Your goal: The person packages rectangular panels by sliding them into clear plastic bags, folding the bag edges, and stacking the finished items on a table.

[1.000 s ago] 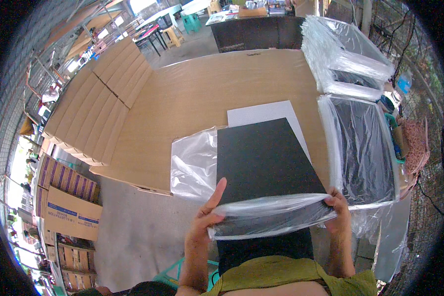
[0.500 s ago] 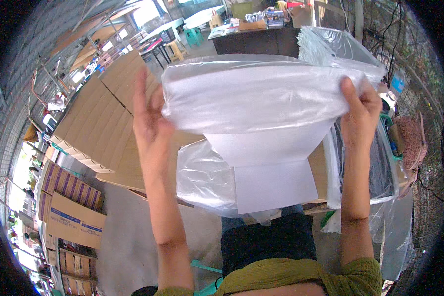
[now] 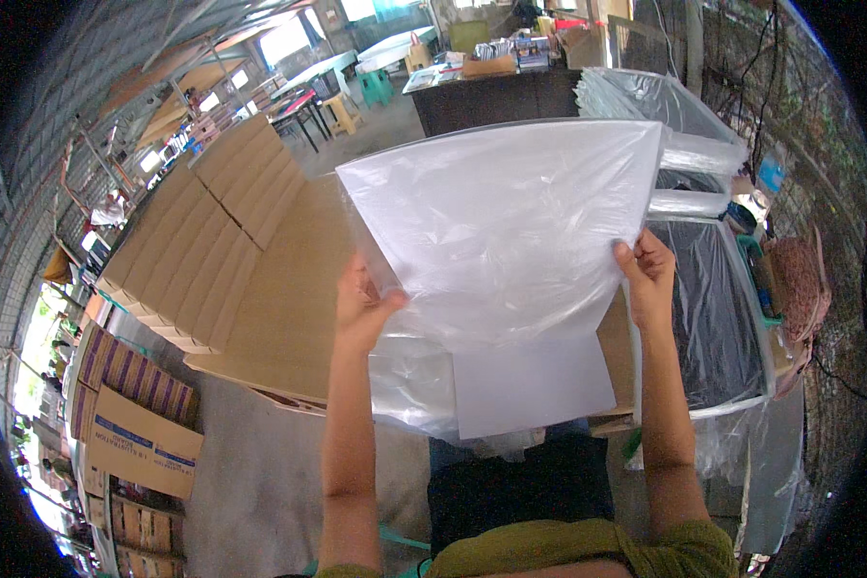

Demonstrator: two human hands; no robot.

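A large white sheet, covered by a clear plastic bag, is raised in front of me above the table. My left hand is closed on the left edge of the plastic, thumb on the near side. On the right edge, my right hand pinches the plastic between thumb and bent fingers. Below the bag's near edge, a bare white sheet reaches toward my lap; whether it is one piece with the covered sheet I cannot tell. Beside it lies crumpled clear plastic.
Stacked brown cardboard stands on the table at left. At right is a plastic-wrapped dark panel with white edges, and behind it a pile of clear plastic bags. Printed cartons stand lower left, a dark desk farther back.
Both hands have come down nearer to me and closer together. The plastic has slid down over more of the white sheet and now spreads taller. My left fingers have closed on its edge.
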